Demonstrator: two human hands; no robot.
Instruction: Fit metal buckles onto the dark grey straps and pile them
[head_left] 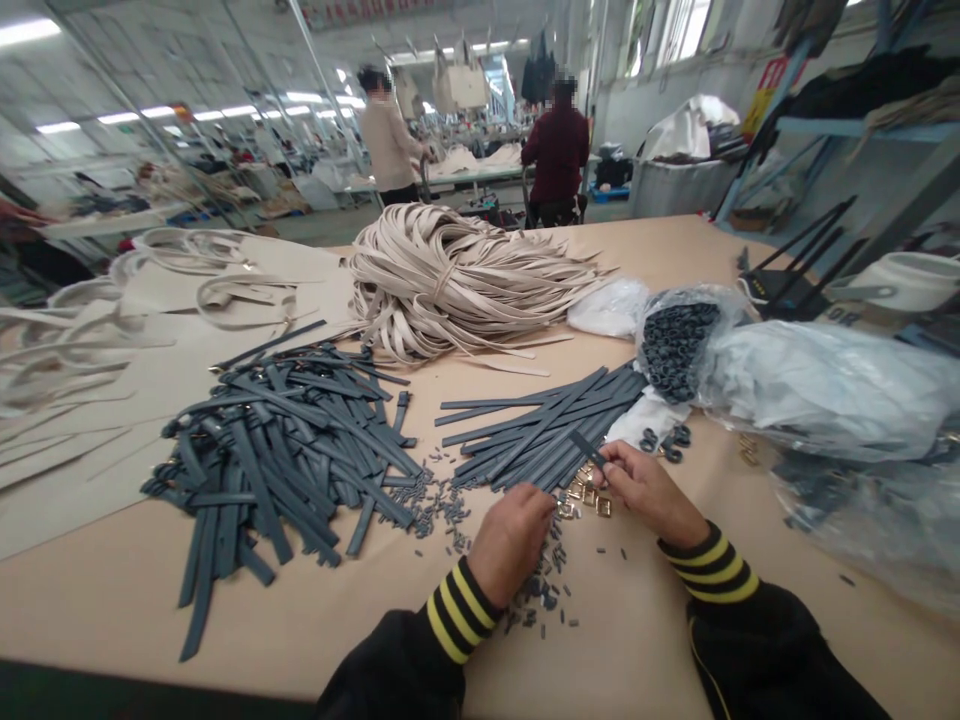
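My right hand (649,490) pinches a short dark grey strap (587,447) between thumb and fingers, its free end pointing up and left. My left hand (514,535) is closed, fingertips pressed together; what they hold is hidden. Right at those fingertips shows a gold-coloured metal buckle (567,510), and I cannot tell if it is gripped or lying on the table. More buckles (602,506) lie between the hands. Just beyond them is a fanned stack of flat dark straps (525,430). Tiny dark cut pieces (551,590) are scattered beside and below my left hand.
Left stands a heap of dark straps with metal fittings (270,450). Behind is a tied bundle of beige strips (457,275); beige panels (172,350) lie far left. Plastic bags (832,380), one with dark rings (679,345), occupy the right. Two people (559,150) stand beyond the table (675,640).
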